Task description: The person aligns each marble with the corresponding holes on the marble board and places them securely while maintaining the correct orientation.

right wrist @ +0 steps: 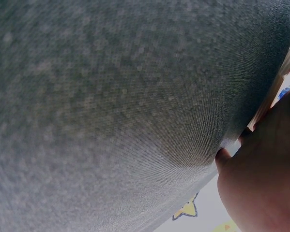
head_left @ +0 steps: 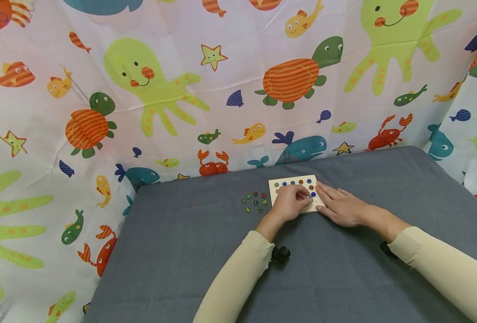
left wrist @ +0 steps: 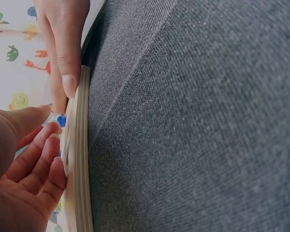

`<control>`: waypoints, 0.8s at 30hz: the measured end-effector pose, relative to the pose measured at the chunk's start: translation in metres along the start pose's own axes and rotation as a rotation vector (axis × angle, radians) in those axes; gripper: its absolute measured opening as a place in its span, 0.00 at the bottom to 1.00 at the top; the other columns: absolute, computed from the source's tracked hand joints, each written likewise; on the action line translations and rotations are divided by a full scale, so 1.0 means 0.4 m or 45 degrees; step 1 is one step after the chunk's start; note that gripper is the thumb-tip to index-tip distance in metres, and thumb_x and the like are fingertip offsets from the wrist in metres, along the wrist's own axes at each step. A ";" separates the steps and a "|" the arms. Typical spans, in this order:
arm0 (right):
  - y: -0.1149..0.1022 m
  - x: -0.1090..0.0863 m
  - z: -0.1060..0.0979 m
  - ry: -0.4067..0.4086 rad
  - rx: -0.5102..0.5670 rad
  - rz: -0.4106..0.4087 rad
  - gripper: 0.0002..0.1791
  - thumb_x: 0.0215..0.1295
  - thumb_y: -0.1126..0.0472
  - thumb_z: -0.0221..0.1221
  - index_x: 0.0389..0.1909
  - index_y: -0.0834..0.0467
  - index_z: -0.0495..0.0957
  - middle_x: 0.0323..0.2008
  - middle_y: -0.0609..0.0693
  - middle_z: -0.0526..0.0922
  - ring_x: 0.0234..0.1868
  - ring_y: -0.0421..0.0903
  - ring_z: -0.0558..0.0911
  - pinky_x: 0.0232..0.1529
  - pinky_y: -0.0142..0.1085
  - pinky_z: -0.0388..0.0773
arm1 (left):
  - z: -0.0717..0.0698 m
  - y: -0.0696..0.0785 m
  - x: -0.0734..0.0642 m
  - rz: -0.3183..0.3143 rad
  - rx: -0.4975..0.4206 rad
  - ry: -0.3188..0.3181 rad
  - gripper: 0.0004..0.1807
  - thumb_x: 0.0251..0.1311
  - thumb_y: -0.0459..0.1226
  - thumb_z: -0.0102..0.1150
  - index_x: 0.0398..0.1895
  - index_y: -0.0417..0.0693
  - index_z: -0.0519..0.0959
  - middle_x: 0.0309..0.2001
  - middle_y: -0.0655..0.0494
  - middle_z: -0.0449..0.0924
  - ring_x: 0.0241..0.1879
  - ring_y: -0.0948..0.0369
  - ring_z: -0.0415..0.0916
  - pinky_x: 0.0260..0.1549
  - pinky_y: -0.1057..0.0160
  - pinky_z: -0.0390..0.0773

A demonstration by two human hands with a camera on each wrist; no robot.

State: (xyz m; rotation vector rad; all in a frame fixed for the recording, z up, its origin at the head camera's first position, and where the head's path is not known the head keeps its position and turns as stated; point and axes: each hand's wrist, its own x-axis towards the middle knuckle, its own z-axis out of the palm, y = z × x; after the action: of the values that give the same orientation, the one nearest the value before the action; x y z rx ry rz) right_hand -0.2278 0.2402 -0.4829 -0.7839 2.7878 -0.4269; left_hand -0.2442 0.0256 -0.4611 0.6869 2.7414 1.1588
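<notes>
A pale wooden board (head_left: 276, 207) with rows of holes lies on the grey cloth. Blue, green and amber-brown marbles sit in holes along its far side. Over the board, my left hand (head_left: 290, 201) pinches a small bluish marble (head_left: 310, 198) between thumb and finger, mostly covered by the fingertips. Just beside it a blue marble (left wrist: 61, 120) rests on the board. My right hand (head_left: 343, 208) lies with straight fingers against the board's right edge, its fingertips touching the board. In the right wrist view the back of the right hand (right wrist: 263, 179) hides most of the board.
Left of the board, several loose green, yellowish and reddish marbles (head_left: 256, 202) are scattered on the grey cloth-covered table (head_left: 181, 251). A white curtain (head_left: 230, 31) printed with sea animals hangs behind the table and along its sides.
</notes>
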 end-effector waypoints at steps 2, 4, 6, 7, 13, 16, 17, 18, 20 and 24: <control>0.000 0.000 -0.001 -0.004 -0.001 0.001 0.42 0.82 0.39 0.42 0.80 0.66 0.47 0.81 0.63 0.46 0.79 0.64 0.52 0.72 0.66 0.48 | 0.003 0.002 0.003 -0.010 0.008 -0.007 0.09 0.66 0.38 0.68 0.45 0.42 0.87 0.34 0.58 0.86 0.30 0.72 0.77 0.33 0.76 0.74; 0.002 0.000 -0.002 -0.009 -0.001 -0.001 0.42 0.82 0.39 0.41 0.80 0.66 0.47 0.81 0.64 0.45 0.79 0.64 0.52 0.73 0.67 0.48 | 0.006 0.004 0.006 -0.016 0.019 -0.014 0.09 0.66 0.38 0.68 0.45 0.43 0.87 0.35 0.58 0.86 0.31 0.72 0.77 0.33 0.76 0.74; 0.004 0.000 -0.002 -0.012 -0.002 -0.005 0.43 0.82 0.38 0.40 0.80 0.66 0.46 0.81 0.64 0.45 0.79 0.64 0.52 0.72 0.67 0.48 | 0.009 0.008 0.007 -0.019 0.037 -0.020 0.09 0.67 0.38 0.68 0.46 0.44 0.87 0.35 0.59 0.86 0.31 0.72 0.76 0.34 0.76 0.73; 0.004 0.001 -0.002 -0.013 0.000 -0.007 0.43 0.82 0.38 0.40 0.80 0.66 0.46 0.81 0.63 0.45 0.79 0.64 0.51 0.73 0.67 0.48 | 0.009 0.009 0.007 -0.020 0.048 -0.024 0.09 0.67 0.38 0.67 0.46 0.44 0.88 0.36 0.59 0.86 0.31 0.72 0.76 0.33 0.76 0.73; 0.005 0.002 -0.002 -0.003 0.001 -0.013 0.42 0.82 0.40 0.42 0.80 0.66 0.48 0.81 0.63 0.46 0.79 0.64 0.52 0.72 0.67 0.49 | 0.014 0.018 0.008 -0.051 0.088 -0.042 0.09 0.68 0.39 0.66 0.47 0.48 0.88 0.36 0.61 0.86 0.32 0.71 0.76 0.34 0.75 0.73; 0.004 0.001 -0.002 -0.005 -0.003 -0.011 0.42 0.82 0.39 0.41 0.80 0.66 0.47 0.81 0.63 0.46 0.79 0.64 0.52 0.72 0.67 0.49 | 0.018 0.020 0.009 -0.063 0.105 -0.048 0.09 0.68 0.40 0.66 0.48 0.50 0.88 0.36 0.63 0.85 0.33 0.72 0.76 0.34 0.74 0.73; 0.004 0.001 -0.002 -0.007 -0.002 -0.013 0.42 0.82 0.39 0.41 0.80 0.67 0.47 0.81 0.64 0.46 0.79 0.64 0.52 0.72 0.67 0.48 | 0.019 0.020 0.009 -0.066 0.111 -0.046 0.09 0.68 0.41 0.66 0.48 0.51 0.88 0.36 0.64 0.85 0.33 0.72 0.76 0.34 0.74 0.73; 0.004 0.001 -0.002 -0.009 -0.004 -0.012 0.42 0.82 0.39 0.40 0.80 0.67 0.47 0.81 0.64 0.45 0.79 0.64 0.52 0.72 0.67 0.48 | 0.021 0.021 0.008 -0.073 0.116 -0.042 0.09 0.68 0.41 0.66 0.48 0.51 0.88 0.35 0.65 0.85 0.33 0.73 0.76 0.33 0.74 0.72; 0.003 0.001 -0.002 -0.011 -0.003 -0.011 0.42 0.82 0.39 0.40 0.80 0.66 0.46 0.81 0.64 0.45 0.79 0.64 0.51 0.72 0.67 0.48 | 0.024 0.021 0.008 -0.077 0.141 -0.035 0.09 0.69 0.42 0.66 0.48 0.53 0.88 0.35 0.66 0.85 0.33 0.73 0.76 0.33 0.74 0.72; 0.001 0.000 -0.001 -0.005 0.006 -0.012 0.42 0.82 0.40 0.41 0.80 0.66 0.47 0.81 0.64 0.45 0.79 0.64 0.52 0.72 0.67 0.48 | 0.027 0.022 0.007 -0.092 0.171 -0.027 0.09 0.69 0.43 0.66 0.48 0.55 0.88 0.36 0.67 0.85 0.34 0.73 0.77 0.34 0.73 0.73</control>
State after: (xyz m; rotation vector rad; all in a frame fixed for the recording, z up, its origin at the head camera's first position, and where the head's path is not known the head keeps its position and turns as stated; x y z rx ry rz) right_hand -0.2282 0.2406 -0.4827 -0.7957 2.7795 -0.4329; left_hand -0.2410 0.0394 -0.4625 0.6040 2.8209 0.9542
